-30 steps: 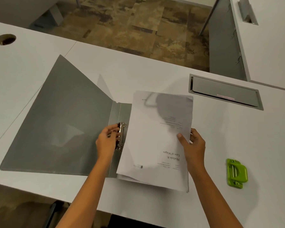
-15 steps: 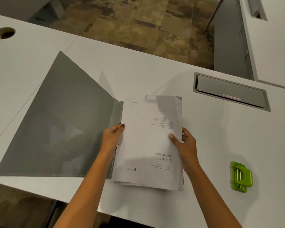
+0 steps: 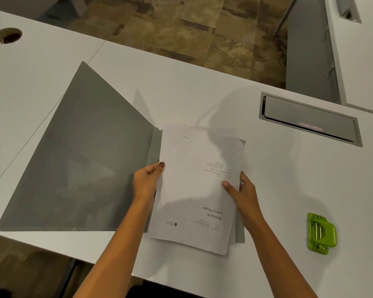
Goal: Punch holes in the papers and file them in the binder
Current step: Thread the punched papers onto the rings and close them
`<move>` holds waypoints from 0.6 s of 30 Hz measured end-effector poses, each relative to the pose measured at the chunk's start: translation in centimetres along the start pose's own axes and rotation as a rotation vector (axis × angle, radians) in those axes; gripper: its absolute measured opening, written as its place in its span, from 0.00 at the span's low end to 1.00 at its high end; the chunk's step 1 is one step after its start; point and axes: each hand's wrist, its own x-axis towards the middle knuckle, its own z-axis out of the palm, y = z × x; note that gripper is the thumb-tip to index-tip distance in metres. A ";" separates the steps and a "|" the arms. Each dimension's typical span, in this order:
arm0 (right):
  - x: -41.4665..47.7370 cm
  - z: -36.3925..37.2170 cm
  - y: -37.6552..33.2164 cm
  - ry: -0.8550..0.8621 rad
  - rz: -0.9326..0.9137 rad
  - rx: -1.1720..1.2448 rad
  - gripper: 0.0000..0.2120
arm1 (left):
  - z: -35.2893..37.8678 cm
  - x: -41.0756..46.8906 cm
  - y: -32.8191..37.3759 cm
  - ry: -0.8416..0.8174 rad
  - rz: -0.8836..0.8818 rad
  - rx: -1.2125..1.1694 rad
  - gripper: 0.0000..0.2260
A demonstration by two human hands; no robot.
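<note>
**Filing step: papers positioned over the binder rings**

The binder (image 3: 80, 160) lies open on the desk (image 3: 289, 190), its grey cover spread flat to the left. The papers (image 3: 198, 186) are held over the right half of the binder, with the left edge of the stack lying along the spine. The printed title is read upside down from the head view. The rings are hidden under the stack; whether they are open or closed cannot be told.

The left hand (image 3: 145, 181) is placed at the left edge of the papers, with the thumb laid on the top sheet; the remaining fingers are hidden. The right hand (image 3: 243, 194) grips the right edge, thumb on top and the other fingers curled beneath, so that the stack is pinched on that side.

The punch (image 3: 320, 233) lies untouched near the desk's right front, well apart from the papers.

The step in hand is judged to be filing, not punching. Holes in the stack cannot be confirmed. For the next move, the holes are to be aligned with the rings by feel, and the stack is to be lowered evenly, so that no sheet is torn or missed.
</note>
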 end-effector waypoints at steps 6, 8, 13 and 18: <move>-0.1 -0.2 0.3 0.027 0.046 0.032 0.18 | 0.1 0.1 0.0 0.039 -0.027 -0.009 0.10; -0.1 -0.3 0.4 0.037 0.042 0.020 0.19 | 0.2 0.2 -0.1 0.042 -0.036 0.001 0.09; -0.4 -0.5 0.6 0.036 0.033 0.039 0.18 | 0.1 0.2 -0.1 0.046 -0.044 -0.003 0.09; -0.5 -0.7 0.7 0.047 0.051 0.074 0.16 | -0.2 -0.1 0.3 0.037 -0.083 -0.072 0.12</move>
